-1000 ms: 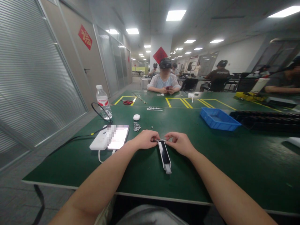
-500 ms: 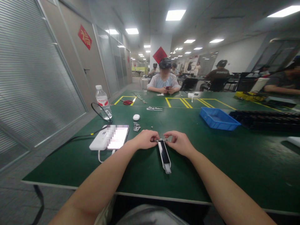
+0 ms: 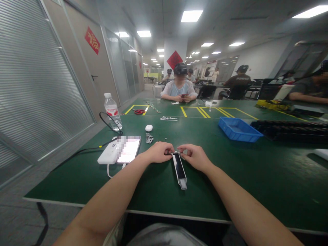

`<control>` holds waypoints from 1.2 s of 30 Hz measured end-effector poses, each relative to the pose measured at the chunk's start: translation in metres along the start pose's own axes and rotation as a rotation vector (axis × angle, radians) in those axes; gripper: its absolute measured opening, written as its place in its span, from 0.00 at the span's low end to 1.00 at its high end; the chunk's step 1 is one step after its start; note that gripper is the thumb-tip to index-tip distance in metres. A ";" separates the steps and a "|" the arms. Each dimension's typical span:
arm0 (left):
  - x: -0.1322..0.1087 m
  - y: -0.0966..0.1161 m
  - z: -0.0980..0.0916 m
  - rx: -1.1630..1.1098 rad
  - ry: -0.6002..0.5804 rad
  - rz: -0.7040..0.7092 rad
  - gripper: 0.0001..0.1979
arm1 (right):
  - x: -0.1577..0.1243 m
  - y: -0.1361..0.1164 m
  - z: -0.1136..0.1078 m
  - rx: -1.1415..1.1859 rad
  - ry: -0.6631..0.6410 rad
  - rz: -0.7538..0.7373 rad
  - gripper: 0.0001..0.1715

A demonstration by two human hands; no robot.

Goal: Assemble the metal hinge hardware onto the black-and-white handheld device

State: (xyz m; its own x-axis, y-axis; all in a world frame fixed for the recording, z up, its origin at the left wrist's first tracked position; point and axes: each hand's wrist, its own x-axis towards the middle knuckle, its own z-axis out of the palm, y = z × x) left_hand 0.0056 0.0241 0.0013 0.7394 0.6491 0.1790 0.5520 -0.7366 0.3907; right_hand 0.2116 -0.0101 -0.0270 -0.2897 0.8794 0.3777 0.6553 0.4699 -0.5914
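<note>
A long, narrow black-and-white device (image 3: 180, 171) lies on the green table in front of me, its light grey end toward me. Across its far end runs a thin metal piece (image 3: 175, 152), too small to make out in detail. My left hand (image 3: 160, 152) is closed, pinching the left end of that metal piece between thumb and fingers. From the other side, my right hand (image 3: 196, 156) has its thumb and fingertips curled around the right end. The fingers partly hide both ends of the piece.
Left of my arms lie a white power bank (image 3: 109, 153) and a lit phone (image 3: 129, 150), near a water bottle (image 3: 112, 112). Beyond my hands are a white case (image 3: 149, 128) and a metal bracket (image 3: 149, 138). A blue tray (image 3: 238, 131) stands right; a person (image 3: 179, 89) sits opposite.
My right hand has shifted slightly left, bringing its fingertips closer to the metal piece. My left hand and the device have stayed put.
</note>
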 end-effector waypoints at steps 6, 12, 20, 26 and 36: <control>-0.001 -0.001 -0.001 -0.017 -0.016 -0.008 0.13 | 0.000 0.002 0.003 0.023 0.004 -0.009 0.14; 0.000 -0.005 -0.005 -0.012 0.050 -0.093 0.18 | 0.001 0.005 0.003 0.023 -0.003 0.008 0.14; 0.000 -0.019 -0.009 0.157 0.231 -0.356 0.17 | 0.001 0.007 0.002 0.033 -0.020 0.014 0.16; -0.002 -0.024 -0.008 0.220 0.218 -0.411 0.22 | 0.000 0.007 0.002 0.040 -0.039 0.022 0.17; -0.002 -0.024 -0.006 0.287 0.173 -0.419 0.22 | 0.001 0.003 0.001 0.027 -0.056 0.040 0.18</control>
State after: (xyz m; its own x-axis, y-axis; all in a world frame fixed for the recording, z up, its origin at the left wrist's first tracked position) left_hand -0.0114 0.0418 -0.0033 0.3723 0.9024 0.2169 0.8871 -0.4147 0.2026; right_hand 0.2129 -0.0074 -0.0290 -0.3028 0.8998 0.3140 0.6481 0.4360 -0.6244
